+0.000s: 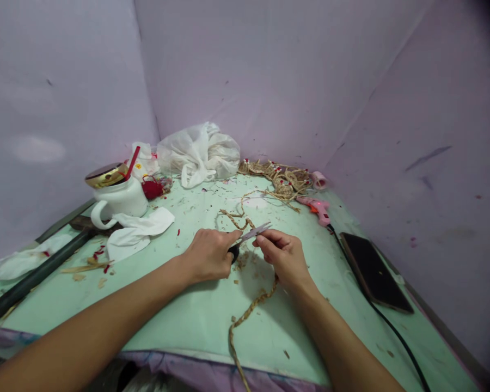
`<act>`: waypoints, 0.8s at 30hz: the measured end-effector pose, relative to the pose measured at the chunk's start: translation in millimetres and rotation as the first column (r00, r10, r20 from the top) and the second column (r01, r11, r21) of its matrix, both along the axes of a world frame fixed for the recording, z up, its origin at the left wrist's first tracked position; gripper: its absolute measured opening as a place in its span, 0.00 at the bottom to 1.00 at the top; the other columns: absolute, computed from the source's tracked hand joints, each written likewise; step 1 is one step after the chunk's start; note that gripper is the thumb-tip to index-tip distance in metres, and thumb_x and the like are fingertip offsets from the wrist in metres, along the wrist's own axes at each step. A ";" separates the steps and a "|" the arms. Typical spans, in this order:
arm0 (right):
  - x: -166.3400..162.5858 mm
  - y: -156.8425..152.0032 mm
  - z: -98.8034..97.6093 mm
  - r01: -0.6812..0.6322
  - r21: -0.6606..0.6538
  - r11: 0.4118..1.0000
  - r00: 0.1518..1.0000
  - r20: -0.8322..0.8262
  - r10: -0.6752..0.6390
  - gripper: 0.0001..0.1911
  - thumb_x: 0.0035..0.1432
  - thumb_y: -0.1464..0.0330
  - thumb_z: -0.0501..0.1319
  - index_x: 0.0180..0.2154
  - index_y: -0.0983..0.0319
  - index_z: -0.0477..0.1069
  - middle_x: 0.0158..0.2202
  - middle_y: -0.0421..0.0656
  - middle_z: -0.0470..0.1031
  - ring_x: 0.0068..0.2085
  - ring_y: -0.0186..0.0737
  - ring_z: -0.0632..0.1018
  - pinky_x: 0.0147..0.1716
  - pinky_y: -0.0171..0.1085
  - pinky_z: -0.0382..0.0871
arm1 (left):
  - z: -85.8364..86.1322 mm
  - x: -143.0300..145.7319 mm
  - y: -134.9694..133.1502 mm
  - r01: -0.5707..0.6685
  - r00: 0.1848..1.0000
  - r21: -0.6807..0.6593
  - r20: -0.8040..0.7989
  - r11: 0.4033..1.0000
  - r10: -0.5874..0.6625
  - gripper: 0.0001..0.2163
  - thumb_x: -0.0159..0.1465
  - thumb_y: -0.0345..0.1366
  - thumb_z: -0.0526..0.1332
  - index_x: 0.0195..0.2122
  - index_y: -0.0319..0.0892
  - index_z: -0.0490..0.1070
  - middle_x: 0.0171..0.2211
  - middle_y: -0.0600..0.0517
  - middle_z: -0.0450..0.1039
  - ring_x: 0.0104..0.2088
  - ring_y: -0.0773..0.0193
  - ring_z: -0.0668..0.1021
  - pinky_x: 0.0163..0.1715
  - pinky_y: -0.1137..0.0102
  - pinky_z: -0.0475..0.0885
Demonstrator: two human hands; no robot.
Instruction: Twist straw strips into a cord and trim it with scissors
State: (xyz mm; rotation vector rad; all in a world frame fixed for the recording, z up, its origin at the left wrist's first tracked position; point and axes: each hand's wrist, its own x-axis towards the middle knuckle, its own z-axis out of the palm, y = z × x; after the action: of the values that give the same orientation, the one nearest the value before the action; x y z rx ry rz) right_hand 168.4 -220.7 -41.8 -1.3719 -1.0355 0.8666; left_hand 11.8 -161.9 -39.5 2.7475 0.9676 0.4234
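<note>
My left hand (213, 253) is closed around the black-handled scissors (251, 233), whose silver blades point right and slightly away from me. Close by, my right hand (283, 255) pinches a braided straw cord (251, 310) near the blade tips; the exact pinch point is partly hidden by the fingers. From under the right hand the cord trails down over the table's front edge. Another length of cord (237, 219) curls behind the blades and runs back toward a heap of braided straw pieces (283, 178) at the rear.
A pink glue gun (319, 209) and a dark phone (375, 271) lie at right, a black cable beside them. At left stand a white mug (120, 200), a hammer (44, 267) and white cloth (141, 231). A plastic bag (204, 155) sits behind. Straw scraps litter the green tabletop (179, 326).
</note>
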 end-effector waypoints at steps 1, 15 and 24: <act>0.1 0.4 -0.5 0.004 -0.001 1.000 1.000 -0.026 -0.004 0.07 0.42 0.67 0.61 0.23 0.65 0.72 0.15 0.37 0.63 0.17 0.27 0.56 0.16 0.31 0.47 | -0.4 0.2 0.6 0.009 0.999 -0.034 0.044 0.999 -0.007 0.16 0.49 0.29 0.52 0.39 0.47 0.68 0.24 0.53 0.71 0.25 0.62 0.72 0.24 0.72 0.58; 1.4 0.2 -1.2 -0.168 -0.103 0.980 0.921 -0.372 0.118 0.14 0.39 0.69 0.63 0.34 0.64 0.71 0.20 0.38 0.69 0.16 0.25 0.59 0.16 0.30 0.47 | 3.5 9.8 12.2 0.219 0.644 -0.832 0.516 0.510 0.565 0.18 0.44 0.37 0.64 0.35 0.36 0.66 0.20 0.51 0.71 0.18 0.68 0.72 0.15 0.77 0.57; -2.2 0.0 -2.7 -0.238 -0.093 0.967 0.929 -0.314 0.198 0.07 0.38 0.72 0.61 0.26 0.64 0.70 0.22 0.40 0.72 0.21 0.30 0.67 0.21 0.31 0.57 | 1.0 12.2 12.2 0.361 0.521 -0.857 0.512 0.368 0.683 0.16 0.46 0.34 0.64 0.36 0.38 0.65 0.26 0.49 0.74 0.19 0.70 0.73 0.16 0.78 0.61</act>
State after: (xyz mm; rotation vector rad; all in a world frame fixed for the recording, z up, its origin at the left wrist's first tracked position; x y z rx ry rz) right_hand 166.3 -220.7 -44.4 -1.1951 -0.9155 1.2874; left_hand 24.0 -149.7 -38.4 1.0351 0.8046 0.8191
